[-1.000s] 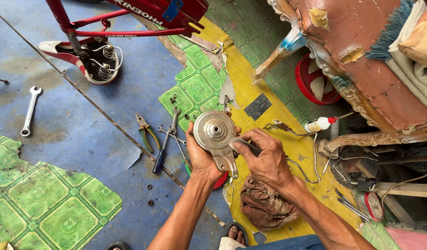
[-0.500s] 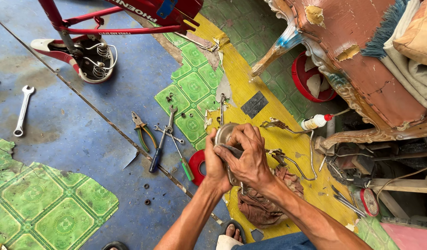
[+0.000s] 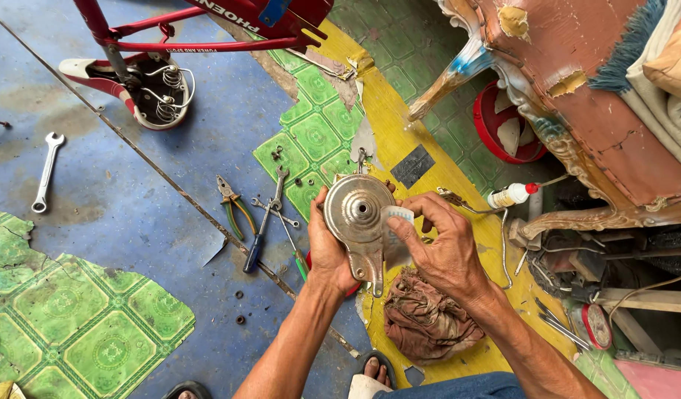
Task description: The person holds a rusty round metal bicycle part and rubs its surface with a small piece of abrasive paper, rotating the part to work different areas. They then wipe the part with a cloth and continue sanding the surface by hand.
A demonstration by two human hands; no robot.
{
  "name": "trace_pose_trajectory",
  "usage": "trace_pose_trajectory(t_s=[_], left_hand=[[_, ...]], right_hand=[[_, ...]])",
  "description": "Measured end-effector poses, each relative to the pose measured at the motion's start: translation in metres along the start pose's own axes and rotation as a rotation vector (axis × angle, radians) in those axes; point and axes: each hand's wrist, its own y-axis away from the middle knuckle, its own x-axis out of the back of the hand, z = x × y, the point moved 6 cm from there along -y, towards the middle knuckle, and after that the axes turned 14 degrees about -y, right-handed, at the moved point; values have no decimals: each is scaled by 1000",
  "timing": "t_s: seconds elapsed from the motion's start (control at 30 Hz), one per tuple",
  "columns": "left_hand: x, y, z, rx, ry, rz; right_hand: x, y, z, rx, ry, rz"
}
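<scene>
holding metal drum cover (image 3: 357,214) in left hand (image 3: 329,247), right hand (image 3: 444,247) pinching half-hidden sandpaper (image 3: 394,235)

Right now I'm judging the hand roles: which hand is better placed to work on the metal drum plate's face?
Probably the right hand: its fingers pinch a small pale piece beside the metal drum plate, while the left hand grips the plate.

Floor (image 3: 170,148) was patchy blue, green and yellow vinyl. Lying on it: spanner (image 3: 46,171), pliers (image 3: 233,203), screwdriver (image 3: 258,240), brown rag (image 3: 428,318), white squeeze bottle (image 3: 512,195), few loose nuts.
</scene>
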Motion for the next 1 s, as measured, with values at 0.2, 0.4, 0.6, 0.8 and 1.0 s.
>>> trace_pose_trajectory(t_s=[0.2,0.4,0.6,0.8,1.0], left_hand=[[-4,3,3,6,8,-159],[0,3,-3,-1,21,-208],[7,-2,-5,18,4,-110],[3,-1,-3,18,32,-95],[-4,1,3,4,30,-135]], right_hand=[[-5,0,-5,-81,-190,-9],[-8,-2,0,-124,-192,-47],[-8,-1,-4,6,-5,-55],[-7,-1,-6,42,24,-61],[-8,1,-4,17,6,-68]])
